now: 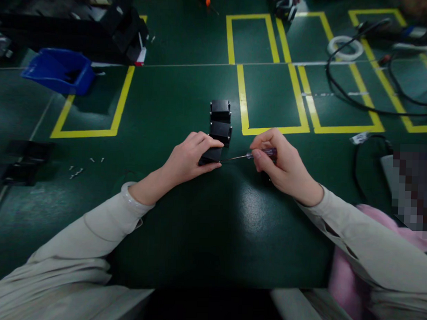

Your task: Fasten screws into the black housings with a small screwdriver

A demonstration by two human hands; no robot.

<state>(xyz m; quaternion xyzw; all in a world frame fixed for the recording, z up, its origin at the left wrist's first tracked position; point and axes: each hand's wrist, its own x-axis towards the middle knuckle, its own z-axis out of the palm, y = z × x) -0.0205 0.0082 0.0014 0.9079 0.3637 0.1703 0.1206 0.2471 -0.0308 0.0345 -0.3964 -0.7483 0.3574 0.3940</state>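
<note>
My left hand (194,159) grips a small black block (211,155) on the green table, thumb on the near side and fingers on the far side. In my right hand (278,162) is a screwdriver (269,152) with a clear purplish handle, held almost level. Its thin shaft points left, and the tip meets the block's right near corner; whether it sits in a screw is too small to tell. Just beyond stand two similar black blocks, the nearer one (220,130) and the farther one (220,108), with shiny screws at their corners.
Loose screws (77,172) lie at left, near more black parts (22,165). A blue bin (59,70) stands at the upper left before black trays (113,30). Yellow tape (247,128) marks rectangles. Black cable (342,94) and a white tape roll (345,48) are at right.
</note>
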